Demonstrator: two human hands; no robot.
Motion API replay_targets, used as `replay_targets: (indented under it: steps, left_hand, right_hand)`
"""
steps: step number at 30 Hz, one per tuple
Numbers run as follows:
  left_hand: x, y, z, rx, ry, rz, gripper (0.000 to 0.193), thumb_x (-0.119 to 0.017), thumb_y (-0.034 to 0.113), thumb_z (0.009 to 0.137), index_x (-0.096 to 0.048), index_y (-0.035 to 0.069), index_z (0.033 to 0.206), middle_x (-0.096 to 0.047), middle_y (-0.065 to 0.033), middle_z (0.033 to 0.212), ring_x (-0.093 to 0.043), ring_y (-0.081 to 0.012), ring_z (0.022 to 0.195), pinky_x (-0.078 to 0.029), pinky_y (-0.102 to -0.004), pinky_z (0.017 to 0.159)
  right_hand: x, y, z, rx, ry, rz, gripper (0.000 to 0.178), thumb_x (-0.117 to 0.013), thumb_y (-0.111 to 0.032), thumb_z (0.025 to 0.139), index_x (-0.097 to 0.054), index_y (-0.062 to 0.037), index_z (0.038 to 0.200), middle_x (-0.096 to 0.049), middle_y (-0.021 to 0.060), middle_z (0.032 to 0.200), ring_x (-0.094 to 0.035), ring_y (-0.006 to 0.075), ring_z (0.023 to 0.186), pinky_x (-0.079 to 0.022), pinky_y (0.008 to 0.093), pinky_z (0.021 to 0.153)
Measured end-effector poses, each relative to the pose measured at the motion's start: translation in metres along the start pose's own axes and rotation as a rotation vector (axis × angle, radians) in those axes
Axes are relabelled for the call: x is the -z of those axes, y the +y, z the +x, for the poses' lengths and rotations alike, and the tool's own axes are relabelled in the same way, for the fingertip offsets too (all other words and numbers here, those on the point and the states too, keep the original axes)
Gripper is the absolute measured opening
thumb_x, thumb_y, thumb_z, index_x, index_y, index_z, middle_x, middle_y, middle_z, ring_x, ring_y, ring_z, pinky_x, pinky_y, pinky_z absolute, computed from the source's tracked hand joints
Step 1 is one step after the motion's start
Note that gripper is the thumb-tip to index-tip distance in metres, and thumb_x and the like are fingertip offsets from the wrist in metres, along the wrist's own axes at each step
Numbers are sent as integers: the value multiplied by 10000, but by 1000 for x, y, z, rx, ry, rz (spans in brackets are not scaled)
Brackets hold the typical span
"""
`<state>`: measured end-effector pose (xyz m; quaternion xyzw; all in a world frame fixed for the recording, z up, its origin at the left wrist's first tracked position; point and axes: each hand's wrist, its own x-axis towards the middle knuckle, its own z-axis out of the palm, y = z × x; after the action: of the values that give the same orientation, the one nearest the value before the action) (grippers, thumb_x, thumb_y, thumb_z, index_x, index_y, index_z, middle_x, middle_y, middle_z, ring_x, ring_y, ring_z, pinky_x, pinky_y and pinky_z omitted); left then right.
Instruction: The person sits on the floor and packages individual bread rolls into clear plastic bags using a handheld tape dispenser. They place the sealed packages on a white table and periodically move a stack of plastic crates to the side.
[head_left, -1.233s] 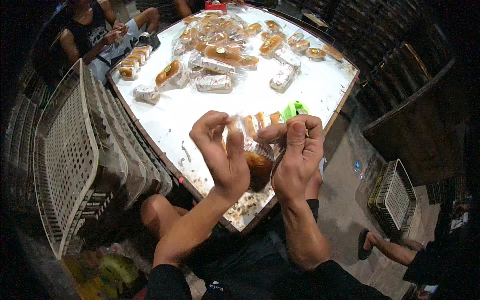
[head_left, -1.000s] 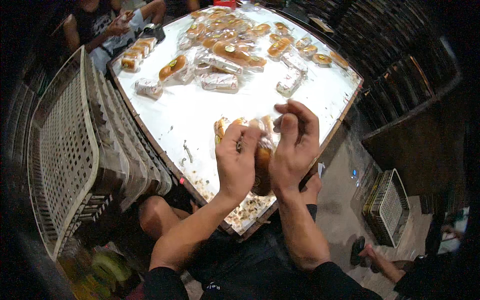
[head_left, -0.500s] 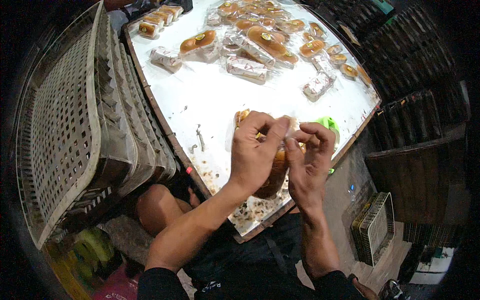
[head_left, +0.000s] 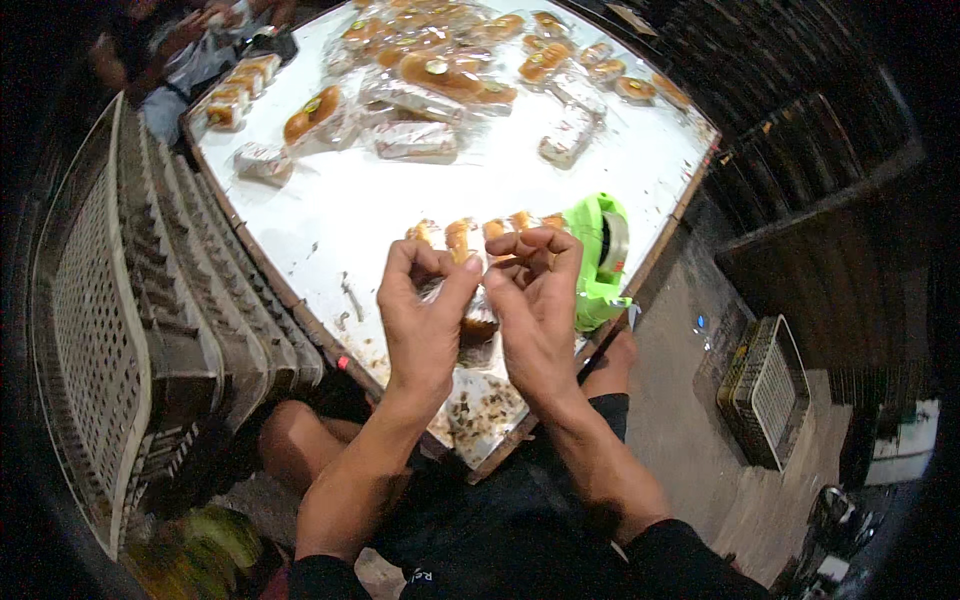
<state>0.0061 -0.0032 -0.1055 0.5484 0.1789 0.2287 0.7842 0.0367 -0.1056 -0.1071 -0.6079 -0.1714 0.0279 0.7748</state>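
Note:
My left hand (head_left: 418,325) and my right hand (head_left: 538,335) meet over the near part of the white table. Thumb and fingers of each are pinched at the clear plastic of a bagged bun (head_left: 478,352). Much of that bun is hidden between the hands, its brown lower end showing below them. Just past my fingers lies a row of golden bread pieces in clear wrapping (head_left: 460,238), partly covered by the hands. Close to my right hand stands a green tape dispenser (head_left: 603,255) with a roll of tape in it.
Many bagged buns (head_left: 437,70) are heaped on the table's (head_left: 350,200) far side. Crumbs and stains (head_left: 475,415) mark its near corner. Stacked plastic crates (head_left: 95,300) rise at the left; a smaller crate (head_left: 780,400) sits on the floor at right. Another person (head_left: 190,45) is at the far left.
The view has shifted, so the table's contents appear further left. My hands have drawn away from the tape dispenser, which now shows fully, as does more of the bread row. Both still pinch the plastic.

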Motion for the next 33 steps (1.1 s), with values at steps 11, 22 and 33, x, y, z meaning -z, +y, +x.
replay_targets:
  steps: [11, 22, 33]
  left_hand:
    - [-20, 1, -18, -149, -18, 382, 524, -636, 44, 903, -521, 44, 1414, -584, 3, 845, -513, -74, 793, -437, -242, 762]
    - [-1, -8, -18, -93, 15, 146, 324, -604, 71, 952, -571, 9, 1268, -530, 12, 905, -474, -63, 836, -411, -223, 786]
    - [7, -17, -22, -45, 93, 150, 273, -530, 112, 1006, -544, -1, 1254, -552, -23, 963, -478, -78, 846, -427, -241, 763]
  right_hand:
    - [186, 41, 3, -369, 308, -1023, 524, -632, -484, 885, -714, 21, 997, -654, 250, 1006, -614, 395, 1000, -445, 455, 908]
    - [191, 38, -36, -363, 302, -1017, 430, -639, -395, 895, -731, 19, 824, -671, 238, 925, -647, 367, 889, -479, 451, 771]
    - [-6, 2, -32, 86, -72, -319, 154, -590, -104, 948, -549, -7, 1060, -559, 73, 1030, -534, 156, 988, -430, 302, 911]
